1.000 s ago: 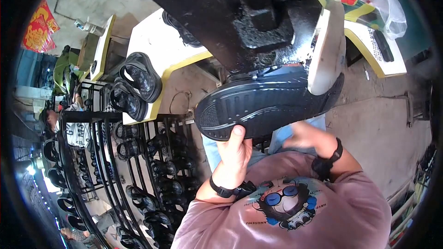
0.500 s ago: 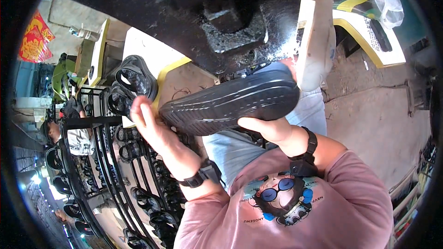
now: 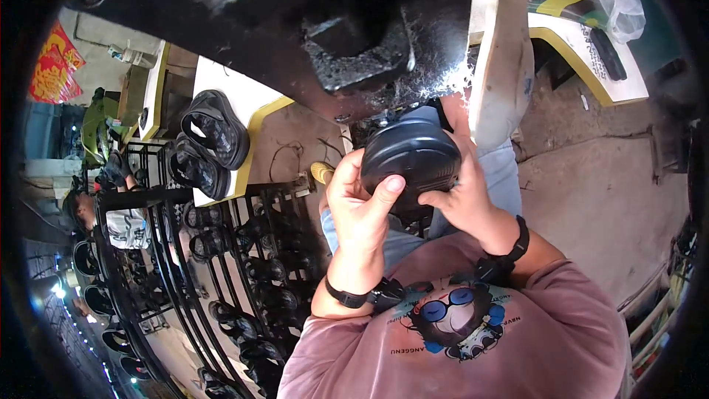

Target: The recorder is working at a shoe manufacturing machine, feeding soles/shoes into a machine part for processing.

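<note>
Both my hands grip a black sandal (image 3: 410, 154) with a thick ribbed sole, held below the black machine. One rounded end of its sole points up at me, and most of the upper is hidden. My left hand (image 3: 360, 203) wraps its left side, with the thumb pressed on the sole. On the opposite side my right hand (image 3: 470, 199) is closed round the edge, thumb bent toward the middle. To the left, a pair of black sandals (image 3: 214, 129) lies on a white, yellow-edged table (image 3: 262, 92).
The dark machine head (image 3: 362, 52) juts over my hands, with a beige worn part (image 3: 506, 66) beside it. Black racks (image 3: 159, 251) full of sandals stand at left, where another person (image 3: 125, 225) is. A second white table (image 3: 631, 81) at right bears a clear plastic bag (image 3: 617, 0).
The sandal has turned from lying lengthwise across to pointing end-on at me. My left hand, spread off its left end before, has moved right and closed on it.
</note>
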The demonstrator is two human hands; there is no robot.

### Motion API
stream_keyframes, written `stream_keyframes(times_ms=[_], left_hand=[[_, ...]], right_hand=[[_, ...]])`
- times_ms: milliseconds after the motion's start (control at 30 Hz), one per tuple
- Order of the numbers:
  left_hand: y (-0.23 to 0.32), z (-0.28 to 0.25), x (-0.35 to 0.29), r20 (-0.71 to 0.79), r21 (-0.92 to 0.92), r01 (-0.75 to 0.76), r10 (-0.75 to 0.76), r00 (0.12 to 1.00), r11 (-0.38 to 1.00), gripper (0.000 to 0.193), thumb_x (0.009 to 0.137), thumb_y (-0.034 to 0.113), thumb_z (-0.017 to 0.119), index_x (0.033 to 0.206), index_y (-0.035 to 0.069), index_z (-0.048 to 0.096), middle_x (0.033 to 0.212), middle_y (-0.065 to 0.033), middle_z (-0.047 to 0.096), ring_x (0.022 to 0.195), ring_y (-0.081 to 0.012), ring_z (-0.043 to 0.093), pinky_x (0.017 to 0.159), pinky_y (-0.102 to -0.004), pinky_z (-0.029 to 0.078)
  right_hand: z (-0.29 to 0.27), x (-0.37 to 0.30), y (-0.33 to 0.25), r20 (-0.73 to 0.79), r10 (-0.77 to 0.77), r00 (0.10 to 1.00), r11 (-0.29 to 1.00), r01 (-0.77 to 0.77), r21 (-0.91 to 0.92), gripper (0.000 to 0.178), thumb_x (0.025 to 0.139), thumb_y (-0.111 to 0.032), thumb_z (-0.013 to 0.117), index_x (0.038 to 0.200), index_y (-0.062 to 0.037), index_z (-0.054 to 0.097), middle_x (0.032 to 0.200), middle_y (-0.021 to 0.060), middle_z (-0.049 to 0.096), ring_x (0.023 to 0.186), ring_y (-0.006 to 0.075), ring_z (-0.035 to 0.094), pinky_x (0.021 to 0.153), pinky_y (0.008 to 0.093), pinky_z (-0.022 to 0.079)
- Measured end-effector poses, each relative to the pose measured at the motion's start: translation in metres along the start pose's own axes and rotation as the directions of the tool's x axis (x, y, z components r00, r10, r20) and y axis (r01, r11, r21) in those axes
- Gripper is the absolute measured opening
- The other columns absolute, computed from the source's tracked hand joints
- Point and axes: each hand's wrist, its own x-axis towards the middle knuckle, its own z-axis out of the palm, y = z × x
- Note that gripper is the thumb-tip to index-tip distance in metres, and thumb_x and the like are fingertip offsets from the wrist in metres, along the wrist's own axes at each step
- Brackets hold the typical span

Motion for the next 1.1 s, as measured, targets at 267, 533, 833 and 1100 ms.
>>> stream_keyframes(times_ms=[267, 533, 833, 1100], left_hand=[[-0.012, 0.015, -0.012, -0.071, -0.263, 0.034, -0.055, 0.996, 0.964, 0.037, 0.081, -0.002, 0.065, 0.116, -0.001, 0.051, 0.109, -0.0105, 0.061, 0.1, -0.0177, 0.058, 0.093, -0.0323, 0.044], [0.029, -0.009, 0.009, -0.15, -0.09, -0.018, 0.004, 0.989, 0.996, 0.044, 0.073, 0.007, 0.073, 0.112, -0.002, 0.054, 0.099, -0.0084, 0.063, 0.09, -0.0166, 0.06, 0.085, -0.0291, 0.048], [0.097, -0.092, 0.06, 0.275, 0.95, -0.301, 0.665, 0.694, -0.078, 0.043, 0.07, 0.005, 0.071, 0.111, 0.004, 0.06, 0.111, -0.0143, 0.063, 0.102, -0.0269, 0.062, 0.087, -0.0347, 0.05], [0.02, -0.106, 0.173, -0.249, 0.805, 0.201, -0.01, 0.968, -0.558, 0.037, 0.078, 0.014, 0.053, 0.113, 0.005, 0.056, 0.108, -0.0126, 0.061, 0.102, -0.0249, 0.058, 0.086, -0.0355, 0.045]], right_hand=[[-0.082, 0.081, -0.037, 0.353, -0.22, 0.909, 0.907, 0.324, -0.27, 0.055, 0.06, -0.04, 0.078, 0.099, -0.0026, 0.065, 0.101, 0.0122, 0.06, 0.09, 0.0307, 0.06, 0.077, 0.036, 0.048], [-0.058, 0.098, -0.077, 0.475, -0.1, 0.874, 0.909, 0.274, -0.313, 0.045, 0.063, -0.042, 0.079, 0.088, -0.0063, 0.068, 0.078, 0.0131, 0.063, 0.074, 0.0303, 0.061, 0.065, 0.037, 0.049], [-0.016, 0.042, -0.005, 0.423, 0.176, 0.889, 0.98, -0.119, -0.158, 0.058, 0.065, -0.021, 0.082, 0.114, -0.0001, 0.058, 0.11, 0.017, 0.061, 0.101, 0.0305, 0.059, 0.089, 0.0372, 0.047], [-0.034, 0.028, 0.028, 0.299, 0.067, 0.952, 0.975, 0.001, -0.221, 0.036, 0.066, -0.003, 0.074, 0.1, 0.0008, 0.063, 0.093, 0.0137, 0.064, 0.078, 0.0233, 0.061, 0.077, 0.0348, 0.048]])
